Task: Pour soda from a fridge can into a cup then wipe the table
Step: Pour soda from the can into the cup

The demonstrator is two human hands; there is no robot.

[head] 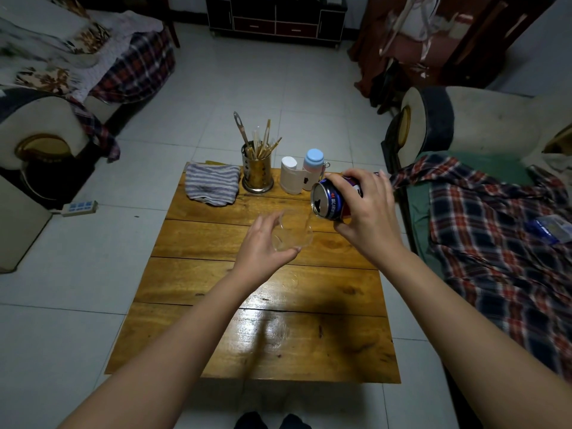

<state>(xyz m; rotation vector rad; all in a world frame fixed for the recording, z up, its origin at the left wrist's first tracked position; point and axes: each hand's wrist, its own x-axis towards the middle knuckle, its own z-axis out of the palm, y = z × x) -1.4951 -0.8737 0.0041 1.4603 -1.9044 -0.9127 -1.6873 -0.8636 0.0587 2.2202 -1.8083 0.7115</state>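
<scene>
We hold a clear plastic cup [292,232] in our left hand [263,246], fingers curled around its side, above the middle of the wooden desk [216,305]. Our right hand [366,212] grips the opened blue soda can [329,201], tipped on its side with the mouth facing the cup's rim. A striped cloth [212,185] lies folded at the desk's far edge beside a chopstick holder [257,173].

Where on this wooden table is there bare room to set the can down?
The near planks of the wooden table are bare. Crowded: the far edge holds a striped grey cloth, brass utensil holder, white container and blue-capped bottle.
</scene>
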